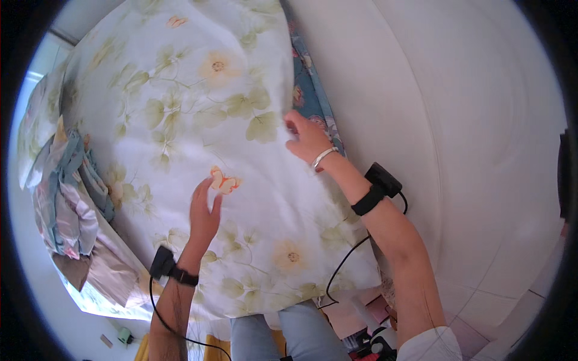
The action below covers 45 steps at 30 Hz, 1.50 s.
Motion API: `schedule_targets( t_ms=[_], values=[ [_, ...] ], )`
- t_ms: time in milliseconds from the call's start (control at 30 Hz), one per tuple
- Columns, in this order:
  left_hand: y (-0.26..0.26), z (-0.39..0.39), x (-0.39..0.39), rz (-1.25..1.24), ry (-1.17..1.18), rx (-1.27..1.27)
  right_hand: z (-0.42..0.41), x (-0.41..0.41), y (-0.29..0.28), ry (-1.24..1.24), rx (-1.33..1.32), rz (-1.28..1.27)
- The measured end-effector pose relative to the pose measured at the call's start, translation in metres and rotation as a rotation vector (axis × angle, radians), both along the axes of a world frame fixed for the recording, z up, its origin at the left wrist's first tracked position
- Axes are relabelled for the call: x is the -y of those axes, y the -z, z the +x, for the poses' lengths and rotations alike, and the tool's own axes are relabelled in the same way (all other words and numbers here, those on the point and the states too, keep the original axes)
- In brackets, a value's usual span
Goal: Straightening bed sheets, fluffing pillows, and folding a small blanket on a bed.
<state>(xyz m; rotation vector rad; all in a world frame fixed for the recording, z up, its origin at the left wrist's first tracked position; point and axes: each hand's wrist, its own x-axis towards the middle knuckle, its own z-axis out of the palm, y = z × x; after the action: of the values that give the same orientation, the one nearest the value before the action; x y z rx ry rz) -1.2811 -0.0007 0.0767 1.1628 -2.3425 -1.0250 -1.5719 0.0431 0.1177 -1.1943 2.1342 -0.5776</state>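
A white bed sheet [253, 207] printed with green leaves, yellow flowers and orange butterflies covers the bed in front of me. My right hand [309, 136], with a silver bangle at its wrist, is at the sheet's right edge, its fingers curled; whether they pinch the cloth cannot be told. Beneath that edge a blue floral cloth [311, 90] shows along the wall side. Low over the sheet, beside a printed butterfly, my left hand [206, 212] has thumb and fingers apart and holds nothing. Black straps with small devices and cables are on both forearms.
A rumpled heap of blue, pink and beige cloth [74, 203] lies along the bed's left side. The pale wall [384, 90] rises close on the right. At the lower right, several objects [375, 338] stand beside my legs, below the bed's near edge.
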Motion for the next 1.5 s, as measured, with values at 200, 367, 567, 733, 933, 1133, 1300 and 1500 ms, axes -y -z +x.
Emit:
schedule_targets(
  t_ms=[200, 367, 567, 733, 933, 1133, 1300, 1500],
  values=[
    [-0.016, -0.163, 0.072, 0.241, -0.047, 0.059, 0.038, 0.009, 0.019, -0.074, 0.054, -0.319],
    [-0.013, -0.181, 0.082, 0.18, 0.049, 0.161, 0.01, 0.014, 0.049, -0.03, 0.348, -0.367],
    [-0.033, -0.177, 0.074, 0.802, -0.034, -0.142, -0.031, 0.038, 0.083, 0.428, 0.949, 0.006],
    [-0.057, -0.173, 0.076, 0.933, -0.087, -0.242, -0.043, 0.042, 0.112, 0.222, 1.468, 0.059],
    [-0.063, -0.168, 0.077, 1.047, -0.129, -0.424, -0.017, 0.066, 0.084, 0.264, 1.279, 0.025],
    [-0.08, -0.177, 0.066, 1.126, -0.241, -0.583, -0.019, 0.085, 0.121, 0.146, -0.157, 0.003],
    [-0.079, -0.184, 0.074, 1.103, -0.066, -0.432, 0.01, 0.105, 0.159, 0.141, 0.642, -0.124],
    [-0.059, -0.23, 0.052, 1.072, -0.001, -0.395, -0.035, 0.026, 0.142, 0.456, 1.051, -0.124]
  ],
)
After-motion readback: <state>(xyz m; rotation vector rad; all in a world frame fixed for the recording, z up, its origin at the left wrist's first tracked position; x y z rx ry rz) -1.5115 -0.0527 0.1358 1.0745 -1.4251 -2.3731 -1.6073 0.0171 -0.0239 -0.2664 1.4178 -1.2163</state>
